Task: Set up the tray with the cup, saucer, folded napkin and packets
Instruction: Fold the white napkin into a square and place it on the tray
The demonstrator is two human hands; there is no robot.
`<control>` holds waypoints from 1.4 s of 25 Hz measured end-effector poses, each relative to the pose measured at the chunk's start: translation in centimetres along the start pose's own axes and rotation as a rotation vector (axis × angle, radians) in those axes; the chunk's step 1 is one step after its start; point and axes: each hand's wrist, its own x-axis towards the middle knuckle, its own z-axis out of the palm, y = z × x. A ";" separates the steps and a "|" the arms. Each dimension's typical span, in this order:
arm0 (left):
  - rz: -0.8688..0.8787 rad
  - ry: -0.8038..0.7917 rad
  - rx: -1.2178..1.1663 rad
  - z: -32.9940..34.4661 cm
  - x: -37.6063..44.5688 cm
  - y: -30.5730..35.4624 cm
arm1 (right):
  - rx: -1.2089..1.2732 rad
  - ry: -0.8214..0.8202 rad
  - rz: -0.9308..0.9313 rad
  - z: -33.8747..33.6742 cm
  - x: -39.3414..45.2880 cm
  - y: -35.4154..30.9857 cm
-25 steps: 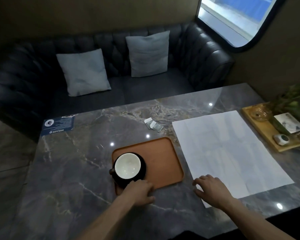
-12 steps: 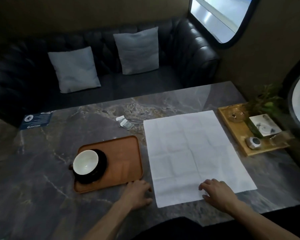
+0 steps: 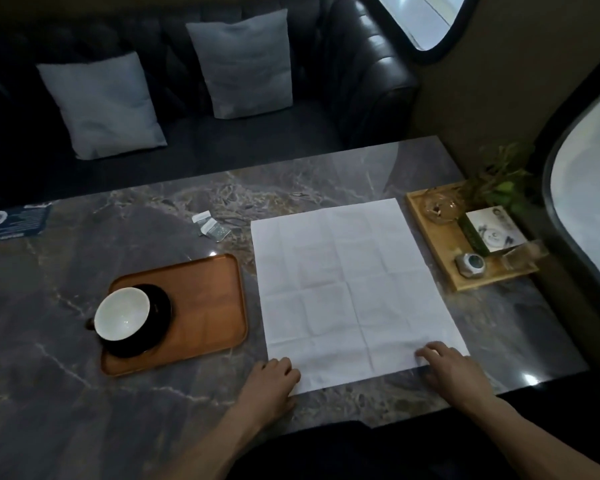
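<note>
Risk: napkin [image 3: 354,292] is thin, creased and fully unfolded between the hands; lifting the near corners unevenly would likely give a skewed fold, and a quick drag could slide the sheet across the marble table [image 3: 49,375]. A wide sweep leftward could also knock the cup [image 3: 122,314] on its saucer [image 3: 153,323], both already on the tray [image 3: 205,299] beyond and left of the left hand [image 3: 271,382]. Packets [image 3: 211,227] lie far beyond that hand, not yet on the tray. Left hand palm-down at the near left corner, fingers loosely bent, apparently holding nothing. Right hand [image 3: 454,372] palm-down on the near right corner, fingers spread, pressing flat.
</note>
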 end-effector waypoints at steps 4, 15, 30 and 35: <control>0.083 -0.049 0.093 0.6 0.0 0.6 | -0.047 -0.013 -0.024 0.0 0.2 0.4; 0.085 -0.034 0.129 0.8 1.3 3.3 | -0.216 0.104 -0.333 -1.2 1.2 3.0; -0.415 0.152 -0.139 -1.4 0.5 6.9 | 0.339 -0.126 -0.268 -6.0 6.3 6.9; -0.372 0.068 -0.071 -0.7 -0.7 7.7 | 0.302 -0.281 -0.390 -7.5 6.9 8.0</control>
